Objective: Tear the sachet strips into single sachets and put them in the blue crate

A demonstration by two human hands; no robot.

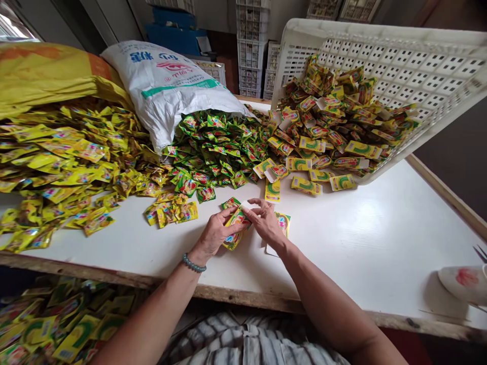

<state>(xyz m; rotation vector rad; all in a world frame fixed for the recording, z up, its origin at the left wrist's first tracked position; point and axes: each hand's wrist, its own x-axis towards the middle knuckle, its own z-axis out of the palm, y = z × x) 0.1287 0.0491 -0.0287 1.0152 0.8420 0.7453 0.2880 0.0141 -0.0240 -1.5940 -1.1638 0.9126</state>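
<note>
Surface [373,243], white, wood-edged, bears heaped packets [220,152] and tipped crate [403,66]; we note left hand [213,234] and right hand [269,224] pinching one carton [236,228], stacked crates [251,53] behind.

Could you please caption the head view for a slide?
Left hand holding a colourful carton, right hand at its end, before heaped sachets and a tilted basket.

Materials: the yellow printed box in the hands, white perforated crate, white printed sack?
Yellow printed box: likely thin glossy card; straight edges, white flap.
White perforated crate: probably moulded plastic, satin; regular square holes, thick rim.
White printed sack: perhaps woven plastic, faint sheen; soft wrinkles, weave not discernible.
</note>
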